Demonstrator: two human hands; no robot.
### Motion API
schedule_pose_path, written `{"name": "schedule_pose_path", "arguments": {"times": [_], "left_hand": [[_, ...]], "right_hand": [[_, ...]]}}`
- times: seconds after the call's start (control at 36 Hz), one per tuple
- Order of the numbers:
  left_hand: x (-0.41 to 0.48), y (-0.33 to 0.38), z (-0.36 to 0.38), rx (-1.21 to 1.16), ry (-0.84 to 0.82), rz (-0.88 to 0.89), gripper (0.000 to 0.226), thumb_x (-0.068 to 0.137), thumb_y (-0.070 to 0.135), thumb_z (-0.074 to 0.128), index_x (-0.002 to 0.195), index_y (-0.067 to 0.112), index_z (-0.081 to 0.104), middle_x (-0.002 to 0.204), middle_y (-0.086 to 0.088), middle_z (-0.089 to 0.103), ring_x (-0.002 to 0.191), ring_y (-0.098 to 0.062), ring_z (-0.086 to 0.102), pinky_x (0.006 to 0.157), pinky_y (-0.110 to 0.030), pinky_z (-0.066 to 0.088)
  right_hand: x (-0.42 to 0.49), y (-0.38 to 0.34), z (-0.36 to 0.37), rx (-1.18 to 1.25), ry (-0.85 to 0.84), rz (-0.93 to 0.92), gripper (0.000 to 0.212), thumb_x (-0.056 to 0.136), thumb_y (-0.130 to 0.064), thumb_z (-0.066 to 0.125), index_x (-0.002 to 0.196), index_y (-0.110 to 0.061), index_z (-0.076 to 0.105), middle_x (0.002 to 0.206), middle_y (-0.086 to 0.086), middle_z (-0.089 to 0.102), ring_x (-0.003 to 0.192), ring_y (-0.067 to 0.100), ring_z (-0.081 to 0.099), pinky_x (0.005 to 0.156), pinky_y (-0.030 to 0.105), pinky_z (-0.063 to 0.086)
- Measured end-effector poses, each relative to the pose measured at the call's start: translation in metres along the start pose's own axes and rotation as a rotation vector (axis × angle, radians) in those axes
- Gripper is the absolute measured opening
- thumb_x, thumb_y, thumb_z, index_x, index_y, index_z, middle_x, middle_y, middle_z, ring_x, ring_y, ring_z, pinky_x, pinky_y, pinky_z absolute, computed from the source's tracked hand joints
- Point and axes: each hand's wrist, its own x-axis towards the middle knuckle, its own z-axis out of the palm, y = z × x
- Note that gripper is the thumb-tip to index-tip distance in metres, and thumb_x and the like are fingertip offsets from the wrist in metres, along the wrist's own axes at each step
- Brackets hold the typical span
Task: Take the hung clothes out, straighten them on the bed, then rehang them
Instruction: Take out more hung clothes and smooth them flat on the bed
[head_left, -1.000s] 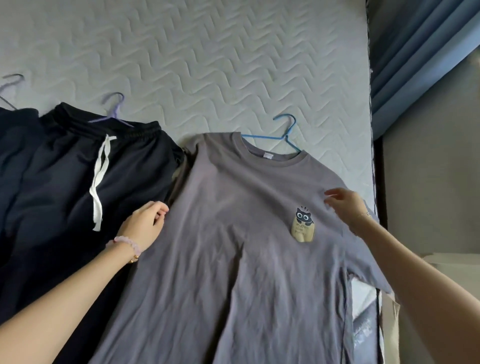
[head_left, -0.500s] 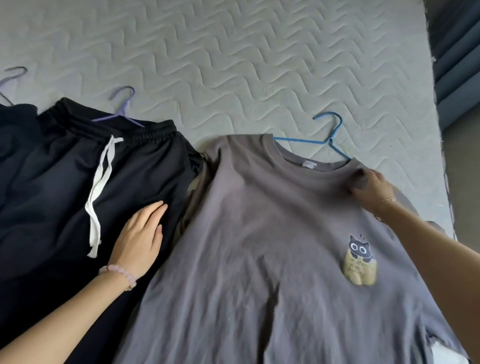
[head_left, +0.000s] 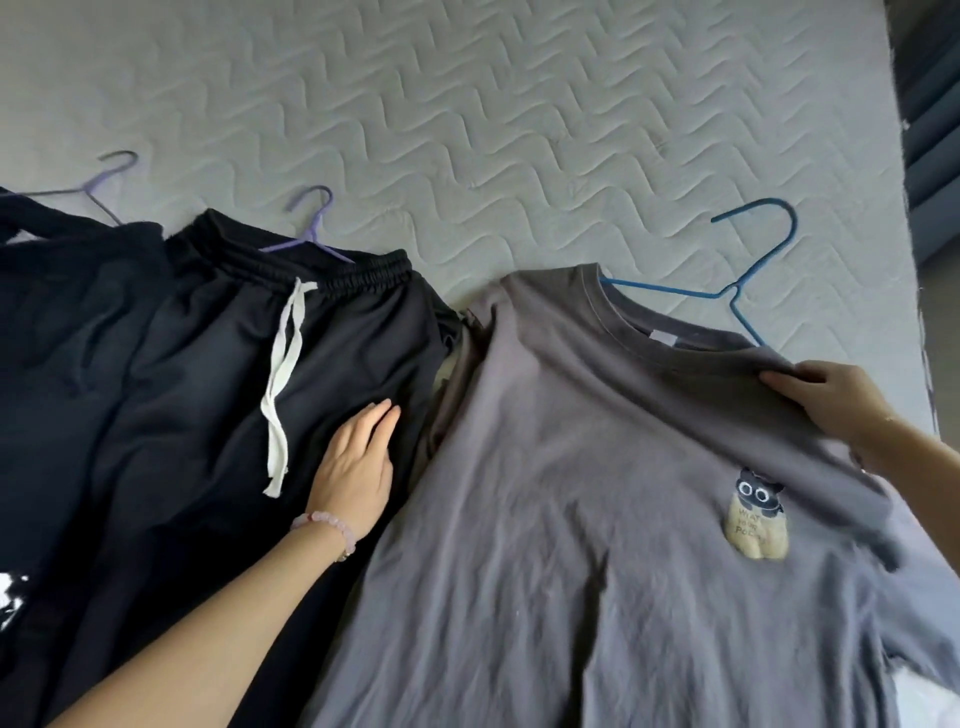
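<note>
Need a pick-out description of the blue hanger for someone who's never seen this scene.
On the pale quilted mattress, find the grey T-shirt with the cat print, on the right. The blue hanger sticks out of its collar. It is the only blue one; the lilac hangers lie to its left.

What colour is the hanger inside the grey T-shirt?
The thin wire hanger is blue; head view shows it.

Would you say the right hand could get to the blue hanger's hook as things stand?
Probably yes: the right hand pinches the grey T-shirt just beside the blue hanger, whose hook lies uncovered on the mattress; it must let go first.
</note>
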Motion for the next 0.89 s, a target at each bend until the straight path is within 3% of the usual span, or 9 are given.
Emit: {"name": "schedule_pose_path", "arguments": {"times": [0.11, 0.22, 0.31, 0.36, 0.44, 0.5, 0.56, 0.72, 0.89], "left_hand": [[-0.007, 0.007, -0.032, -0.025, -0.238, -0.057, 0.049, 0.097, 0.016, 0.037, 0.145, 0.015, 0.03, 0.154, 0.004, 0.025, 0.14, -0.017, 0.028, 0.114, -0.028, 0.026], [-0.034, 0.013, -0.078, -0.004, -0.425, -0.088, 0.046, 0.099, 0.024, 0.033, 0.145, 0.02, 0.03, 0.15, 0.006, 0.032, 0.134, -0.016, 0.038, 0.107, -0.027, 0.034], [-0.067, 0.021, -0.116, -0.013, -0.467, -0.111, 0.043, 0.099, 0.025, 0.033, 0.142, 0.021, 0.035, 0.145, 0.006, 0.039, 0.128, -0.016, 0.045, 0.103, -0.03, 0.04], [-0.093, 0.026, -0.141, -0.096, -0.421, -0.178, 0.04, 0.098, 0.025, 0.035, 0.138, 0.021, 0.039, 0.141, 0.006, 0.044, 0.124, -0.017, 0.049, 0.1, -0.031, 0.043], [-0.139, 0.031, -0.177, -0.231, -0.344, -0.319, 0.037, 0.098, 0.023, 0.038, 0.134, 0.022, 0.043, 0.133, 0.006, 0.05, 0.118, -0.016, 0.052, 0.096, -0.03, 0.044], [-0.174, 0.035, -0.197, -0.302, -0.282, -0.38, 0.034, 0.097, 0.02, 0.04, 0.13, 0.021, 0.047, 0.127, 0.003, 0.054, 0.114, -0.016, 0.054, 0.093, -0.028, 0.044], [-0.212, 0.037, -0.215, -0.371, -0.198, -0.439, 0.031, 0.096, 0.016, 0.042, 0.126, 0.018, 0.051, 0.122, 0.0, 0.057, 0.113, -0.017, 0.055, 0.092, -0.026, 0.043], [-0.355, 0.044, -0.235, -0.463, -0.023, -0.652, 0.025, 0.095, 0.011, 0.046, 0.117, 0.014, 0.058, 0.11, -0.001, 0.064, 0.103, -0.019, 0.06, 0.088, -0.029, 0.044], [-0.501, 0.055, -0.209, -0.642, 0.088, -0.972, 0.027, 0.088, 0.006, 0.057, 0.084, 0.032, 0.056, 0.097, -0.011, 0.072, 0.09, -0.028, 0.067, 0.08, -0.028, 0.044]], "right_hand": [[-0.053, -0.025, -0.046, 0.159, 0.047, -0.039, 0.017, 0.088, -0.022, 0.064, 0.086, -0.005, 0.063, 0.074, 0.013, 0.057, 0.063, 0.02, 0.043, 0.055, 0.026, 0.033], [-0.112, -0.048, -0.1, 0.267, -0.011, -0.076, 0.014, 0.086, -0.025, 0.066, 0.08, -0.012, 0.065, 0.066, 0.002, 0.063, 0.063, 0.017, 0.049, 0.045, 0.01, 0.037], [-0.156, -0.066, -0.14, 0.338, -0.068, -0.128, 0.013, 0.086, -0.026, 0.065, 0.081, -0.014, 0.067, 0.075, 0.006, 0.067, 0.058, 0.009, 0.055, 0.045, 0.006, 0.04], [-0.187, -0.08, -0.16, 0.45, -0.13, -0.153, 0.021, 0.081, -0.034, 0.068, 0.084, -0.013, 0.068, 0.079, 0.01, 0.069, 0.056, 0.004, 0.057, 0.049, 0.009, 0.045], [-0.231, -0.098, -0.178, 0.595, -0.221, -0.179, 0.051, 0.06, -0.064, 0.069, 0.082, -0.018, 0.071, 0.074, 0.001, 0.071, 0.064, 0.007, 0.063, 0.062, 0.018, 0.052], [-0.258, -0.11, -0.178, 0.639, -0.245, -0.2, 0.035, 0.079, -0.054, 0.062, 0.082, -0.02, 0.071, 0.079, 0.002, 0.07, 0.074, 0.013, 0.062, 0.074, 0.029, 0.05], [-0.287, -0.121, -0.171, 0.541, -0.21, -0.303, 0.027, 0.092, -0.034, 0.055, 0.081, -0.013, 0.067, 0.078, 0.003, 0.064, 0.075, 0.015, 0.056, 0.074, 0.03, 0.043], [-0.377, -0.143, -0.13, 0.393, -0.334, -0.573, 0.018, 0.091, -0.019, 0.059, 0.074, -0.014, 0.063, 0.063, -0.015, 0.061, 0.059, -0.003, 0.05, 0.06, 0.015, 0.039], [-0.459, -0.174, -0.102, 0.382, -0.498, -0.81, 0.016, 0.09, -0.01, 0.06, 0.075, -0.003, 0.062, 0.063, -0.008, 0.059, 0.059, -0.002, 0.051, 0.059, 0.01, 0.039]]}}
